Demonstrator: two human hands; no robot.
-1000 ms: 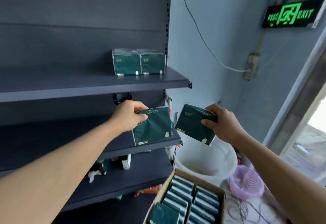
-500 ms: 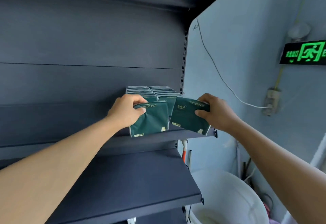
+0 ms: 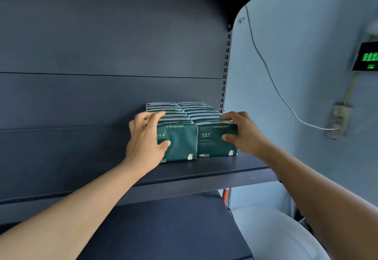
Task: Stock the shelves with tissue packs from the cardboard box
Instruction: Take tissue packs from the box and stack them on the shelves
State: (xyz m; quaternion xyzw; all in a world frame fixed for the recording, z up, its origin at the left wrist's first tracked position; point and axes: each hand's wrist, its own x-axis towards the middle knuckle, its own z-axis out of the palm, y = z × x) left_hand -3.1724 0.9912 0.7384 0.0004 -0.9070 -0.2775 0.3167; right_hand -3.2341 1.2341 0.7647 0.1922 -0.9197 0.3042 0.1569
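Head view: both tissue packs now stand on the shelf (image 3: pixel 204 169), lifted up from before.
Left hand (image 3: pixel 146 139): grasping the left pack (image 3: pixel 180 143).
Right hand (image 3: pixel 243 135): grasping the right pack (image 3: pixel 212 143).
Next: let go, fetch more.

dark green tissue packs (image 3: pixel 180 145) with white lettering, charcoal shelf (image 3: pixel 204 169), pale blue wall (image 3: pixel 306 34)

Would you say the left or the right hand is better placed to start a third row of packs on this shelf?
Left, probably. The left hand is at the left row, beside bare shelf; the right hand sits by the upright.

Front tissue packs (image 3: pixel 181 142) read "COMFORTABLE", printed upside down.
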